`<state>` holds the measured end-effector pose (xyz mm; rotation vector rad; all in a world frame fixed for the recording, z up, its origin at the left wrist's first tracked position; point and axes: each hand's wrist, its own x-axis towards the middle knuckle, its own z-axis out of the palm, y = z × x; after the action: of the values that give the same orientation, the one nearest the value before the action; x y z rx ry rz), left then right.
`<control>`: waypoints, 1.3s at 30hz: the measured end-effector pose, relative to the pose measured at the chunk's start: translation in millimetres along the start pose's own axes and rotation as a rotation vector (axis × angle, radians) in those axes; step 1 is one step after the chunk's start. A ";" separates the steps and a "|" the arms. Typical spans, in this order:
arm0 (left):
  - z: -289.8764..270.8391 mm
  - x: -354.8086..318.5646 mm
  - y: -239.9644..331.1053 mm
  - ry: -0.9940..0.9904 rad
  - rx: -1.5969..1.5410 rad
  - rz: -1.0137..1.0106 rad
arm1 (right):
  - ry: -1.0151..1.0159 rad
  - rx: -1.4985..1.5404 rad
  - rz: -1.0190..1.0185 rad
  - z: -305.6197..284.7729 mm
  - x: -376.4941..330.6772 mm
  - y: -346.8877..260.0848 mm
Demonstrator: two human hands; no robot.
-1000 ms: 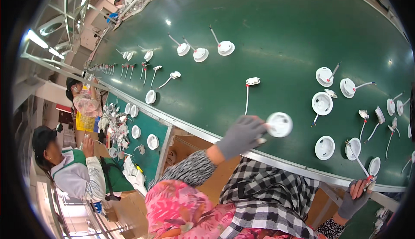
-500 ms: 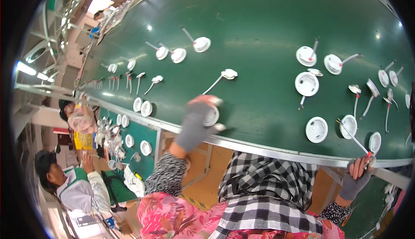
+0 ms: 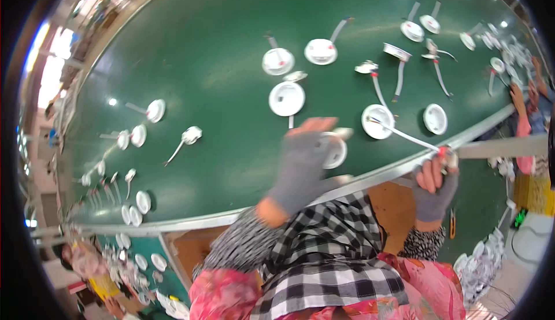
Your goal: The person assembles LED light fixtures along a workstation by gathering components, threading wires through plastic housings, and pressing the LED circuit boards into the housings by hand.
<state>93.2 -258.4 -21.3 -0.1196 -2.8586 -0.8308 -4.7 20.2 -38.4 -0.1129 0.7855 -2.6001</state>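
Observation:
My left hand (image 3: 306, 164), in a grey fingerless glove with white-covered fingertips, is over the table near its front edge. Its thumb and fingers are spread on either side of a white round housing (image 3: 334, 151); motion blurs them, and the palm hides part of the housing. At the table edge on the right, my right hand (image 3: 436, 184), gloved the same way, is closed on the red-marked end of a white cable (image 3: 407, 138). The cable's bare-wire end lies across another white round housing (image 3: 377, 122). What else the fingers hold is hidden.
White housings with cables, such as one at the back (image 3: 321, 52), are scattered over the green table (image 3: 219, 89). Several plain housings (image 3: 143, 201) sit at the left edge. A metal rail (image 3: 208, 220) borders the front. Another person's hand (image 3: 516, 97) is at the far right.
The view has swung right. My left hand has left one housing beside others at the left and moved right to a different housing. My right hand still holds the cable.

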 end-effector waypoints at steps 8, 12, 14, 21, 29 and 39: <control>-30.4 -101.5 -74.8 0.034 0.429 -0.155 | 0.155 0.156 -0.136 -64.0 -41.8 -43.6; -97.4 -147.2 -102.6 0.132 0.717 -0.369 | -0.006 0.134 -0.117 -35.8 -5.3 -26.6; -70.5 -68.8 -54.9 0.224 0.411 -0.270 | -0.036 0.117 -0.129 -26.9 6.3 -28.0; 78.8 104.2 29.9 -0.028 0.031 0.221 | 0.015 0.086 -0.126 5.2 -11.1 -33.5; 1.4 -56.2 -38.2 -0.088 0.473 -0.225 | 0.193 0.115 -0.142 -47.8 -37.1 -61.2; 141.8 193.3 114.6 -0.179 -0.117 0.369 | 0.096 0.133 -0.113 -33.4 -71.8 -88.2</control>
<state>-101.8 -79.5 -44.9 -0.7453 -2.8087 -0.9438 21.5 133.5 -15.2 0.0070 0.6535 -2.7743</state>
